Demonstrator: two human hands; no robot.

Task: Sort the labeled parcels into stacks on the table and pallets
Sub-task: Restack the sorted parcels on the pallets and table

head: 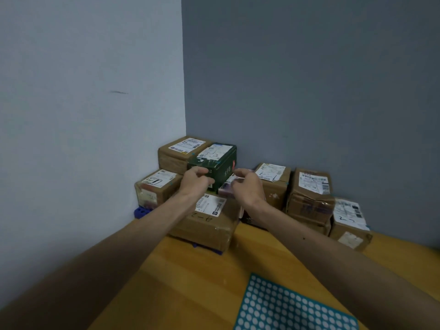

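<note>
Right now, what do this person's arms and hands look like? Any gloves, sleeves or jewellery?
The left arm and right arm are bare, with no sleeve in view. The left hand and right hand wear no gloves, and no watch, bracelet or ring shows on either.

This looks like a small store room where parcels get sorted. Two bare walls, a pale wall [95, 67] at 10 o'clock and a darker grey wall [309, 67] at 1 o'clock, meet in a corner. In that corner, from the middle out toward 4 o'clock, brown boxes [207, 229] and a green box [221, 160] are piled up. Each box has a white mailing label [314, 182], and some have marks written by hand. A blue pallet [140, 212] peeks out under the pile at 8 o'clock. A yellow wooden table [190, 282] fills 6 o'clock, with a teal sheet of round white stickers [292, 308] at 5 o'clock.
</note>
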